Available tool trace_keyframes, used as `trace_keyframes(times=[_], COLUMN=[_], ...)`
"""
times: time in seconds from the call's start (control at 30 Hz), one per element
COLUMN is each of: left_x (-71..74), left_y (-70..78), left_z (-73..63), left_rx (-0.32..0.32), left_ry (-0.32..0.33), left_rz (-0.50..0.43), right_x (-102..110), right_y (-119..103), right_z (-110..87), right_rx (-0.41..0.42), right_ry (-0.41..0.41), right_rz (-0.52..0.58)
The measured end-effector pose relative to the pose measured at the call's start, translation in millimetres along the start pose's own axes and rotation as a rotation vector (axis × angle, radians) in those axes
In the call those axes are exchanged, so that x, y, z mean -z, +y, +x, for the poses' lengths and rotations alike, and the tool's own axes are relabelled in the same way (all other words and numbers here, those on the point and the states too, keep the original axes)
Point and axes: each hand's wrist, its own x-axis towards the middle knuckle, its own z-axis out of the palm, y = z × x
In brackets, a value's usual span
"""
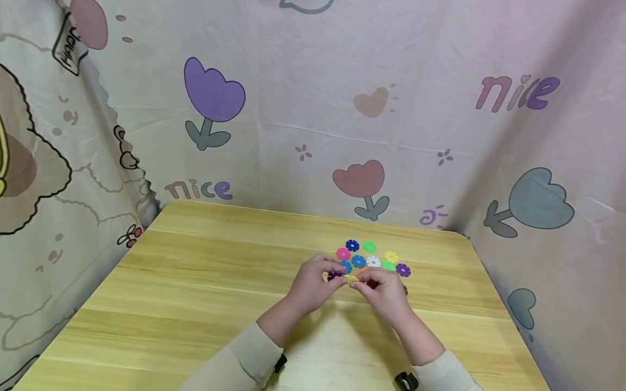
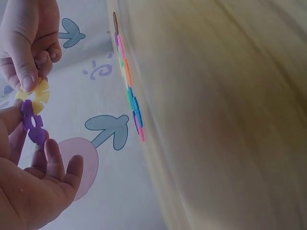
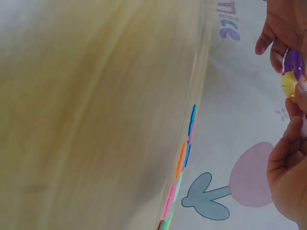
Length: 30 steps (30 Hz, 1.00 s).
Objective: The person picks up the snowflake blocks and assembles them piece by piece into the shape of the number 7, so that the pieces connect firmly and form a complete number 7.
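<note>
My left hand (image 1: 311,283) pinches a purple notched plastic snowflake disc (image 2: 34,127) between thumb and fingers. A yellow snowflake disc (image 2: 41,98) is held in my right hand (image 1: 386,294), pinched at its edge by the thumb and a finger. Both wrist views show the two discs meeting edge to edge, the yellow one (image 3: 288,84) at an angle to the purple. The hands face each other just above the table, and fingers cover parts of both discs.
Behind the hands, several loose snowflake discs lie on the wooden table (image 1: 195,282), among them a dark blue one (image 1: 352,245), a pink one (image 1: 343,254), a white one (image 1: 374,262) and a purple one (image 1: 403,270). A patterned curtain (image 1: 293,98) hangs around the table.
</note>
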Motion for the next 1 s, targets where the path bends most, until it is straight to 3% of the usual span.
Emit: trace_keyframes(times=[0.23, 0.53, 0.83, 1.0], left_x=[-3.7, -5.2, -0.9, 2.2], left_y=[-0.5, -4.2, -10.3, -13.6], left_z=[-0.8, -3.3, -5.9, -6.5], left_rx=[-0.011, 0.016, 0.078, 0.083], left_ry=[-0.069, -0.067, -0.052, -0.039], left_rz=[-0.031, -0.046, -0.053, -0.070], right_x=[-3.5, -2.6, 23.3, 39.5], right_y=[-0.4, 0.9, 13.5, 21.7], right_z=[-1.3, -2.8, -0.3, 1.9], right_rx=[0.020, -0.033, -0.048, -0.118], right_ry=[-0.019, -0.067, -0.039, -0.010], right_rz=[0.037, 0.001, -0.081, -0.126])
